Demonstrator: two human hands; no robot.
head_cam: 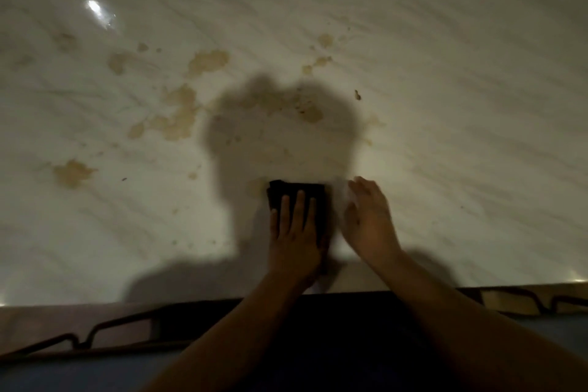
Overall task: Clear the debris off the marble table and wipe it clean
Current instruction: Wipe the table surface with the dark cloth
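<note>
The white marble table point(445, 105) fills the view and carries several tan stains point(208, 62). A small dark crumb point(358, 94) lies right of centre. A black cloth point(296, 192) lies flat near the front edge. My left hand point(294, 232) presses on the cloth with straight fingers. My right hand point(370, 219) stands on its edge just right of the cloth, fingers straight and blurred, touching the marble. A faint pale smear shows between the cloth and my right hand; what it is cannot be made out.
The table's front edge point(95, 299) runs across the bottom of the view. Below it dark curved metal bars point(105, 328) of chairs show on the left and right point(541, 301). My head's shadow point(280, 137) falls over the middle stains.
</note>
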